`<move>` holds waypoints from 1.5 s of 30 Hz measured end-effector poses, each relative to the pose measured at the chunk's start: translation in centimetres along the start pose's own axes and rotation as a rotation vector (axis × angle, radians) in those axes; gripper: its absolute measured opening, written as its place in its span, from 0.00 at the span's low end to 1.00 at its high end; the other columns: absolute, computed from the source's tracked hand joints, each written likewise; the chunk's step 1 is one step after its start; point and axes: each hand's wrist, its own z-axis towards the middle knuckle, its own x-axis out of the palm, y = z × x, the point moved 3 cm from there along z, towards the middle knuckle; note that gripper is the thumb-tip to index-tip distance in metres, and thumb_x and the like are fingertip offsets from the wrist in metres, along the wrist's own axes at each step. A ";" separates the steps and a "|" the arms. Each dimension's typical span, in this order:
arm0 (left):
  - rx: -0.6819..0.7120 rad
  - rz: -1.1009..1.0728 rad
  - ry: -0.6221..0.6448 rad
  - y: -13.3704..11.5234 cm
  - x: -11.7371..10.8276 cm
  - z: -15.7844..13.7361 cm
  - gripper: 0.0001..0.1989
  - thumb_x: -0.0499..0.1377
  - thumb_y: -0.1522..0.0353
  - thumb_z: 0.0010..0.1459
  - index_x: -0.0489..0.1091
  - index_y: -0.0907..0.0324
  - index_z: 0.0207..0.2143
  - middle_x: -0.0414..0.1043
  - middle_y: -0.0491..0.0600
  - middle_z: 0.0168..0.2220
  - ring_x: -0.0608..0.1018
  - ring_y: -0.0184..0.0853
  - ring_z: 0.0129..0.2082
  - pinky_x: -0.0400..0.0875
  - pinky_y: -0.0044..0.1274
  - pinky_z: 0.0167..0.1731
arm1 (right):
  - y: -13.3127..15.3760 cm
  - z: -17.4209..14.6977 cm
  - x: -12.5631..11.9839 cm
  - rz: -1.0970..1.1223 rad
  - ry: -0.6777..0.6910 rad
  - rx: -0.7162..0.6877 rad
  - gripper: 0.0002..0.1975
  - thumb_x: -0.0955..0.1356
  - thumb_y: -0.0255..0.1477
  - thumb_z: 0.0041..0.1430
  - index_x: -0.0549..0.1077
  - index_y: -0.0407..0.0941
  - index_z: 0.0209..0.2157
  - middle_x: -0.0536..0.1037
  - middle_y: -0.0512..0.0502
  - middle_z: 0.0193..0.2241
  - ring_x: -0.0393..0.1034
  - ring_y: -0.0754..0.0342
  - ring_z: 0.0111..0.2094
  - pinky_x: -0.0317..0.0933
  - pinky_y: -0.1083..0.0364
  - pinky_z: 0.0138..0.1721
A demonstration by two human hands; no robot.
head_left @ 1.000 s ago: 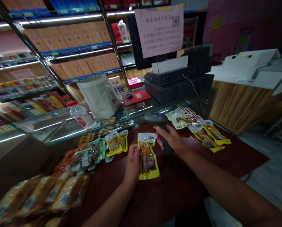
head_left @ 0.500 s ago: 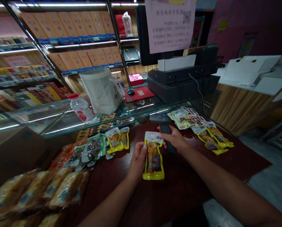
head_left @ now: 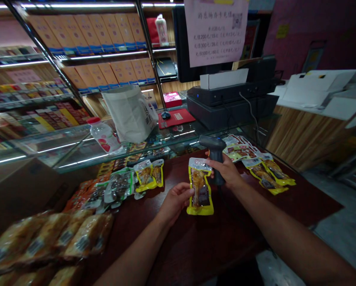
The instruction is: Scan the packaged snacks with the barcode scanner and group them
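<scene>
My left hand (head_left: 178, 200) pinches the left edge of a vacuum-packed drumstick (head_left: 200, 188) with a yellow border, thumb on its front. Held above the dark red tabletop, the pack stands nearly upright. My right hand (head_left: 225, 171) is wrapped round the handle of a dark barcode scanner (head_left: 215, 149), whose head points left. The right thumb reaches to the top right corner of the pack. To the left lie more yellow-edged drumstick packs (head_left: 148, 174) beside green-edged snack packs (head_left: 118, 188). On the right are two further yellow-edged packs (head_left: 269, 172) and a pile of pale snack packets (head_left: 239, 147).
Wrapped bread loaves (head_left: 79, 236) and a cardboard box (head_left: 26, 186) occupy the left side. Behind the tabletop, a glass counter (head_left: 172, 139) carries a white bag (head_left: 130, 115), a red-capped bottle (head_left: 105, 137) and a cash register (head_left: 231, 105). A cable hangs from the register.
The drumstick pack has moved slightly up and right with both hands. The scanner has risen to the right, and my left thumb now lies farther over the pack's front.
</scene>
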 end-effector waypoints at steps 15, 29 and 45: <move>0.535 0.218 -0.553 -2.0 -4.8 1.3 0.14 0.69 0.59 0.45 0.74 0.59 0.30 0.76 0.45 0.29 0.75 0.31 0.29 0.69 0.22 0.32 | -0.6 -1.7 1.7 -0.062 0.258 -0.050 0.24 0.69 0.51 0.57 0.70 0.44 0.39 0.72 0.53 0.23 0.63 0.61 0.15 0.58 0.60 0.13; 0.579 0.290 -0.582 -2.3 -4.7 1.1 0.10 0.68 0.63 0.47 0.74 0.59 0.28 0.75 0.44 0.27 0.75 0.32 0.29 0.67 0.22 0.33 | -1.4 -2.3 2.0 -0.107 0.339 0.039 0.26 0.67 0.54 0.57 0.69 0.44 0.38 0.72 0.53 0.23 0.62 0.60 0.14 0.58 0.60 0.12; 0.505 0.315 -0.661 -8.4 -7.8 -1.0 0.19 0.72 0.58 0.37 0.72 0.60 0.28 0.72 0.43 0.23 0.70 0.28 0.20 0.64 0.20 0.22 | -1.0 -1.6 1.6 0.013 0.288 0.078 0.28 0.69 0.55 0.54 0.71 0.43 0.39 0.72 0.54 0.21 0.62 0.61 0.13 0.57 0.61 0.11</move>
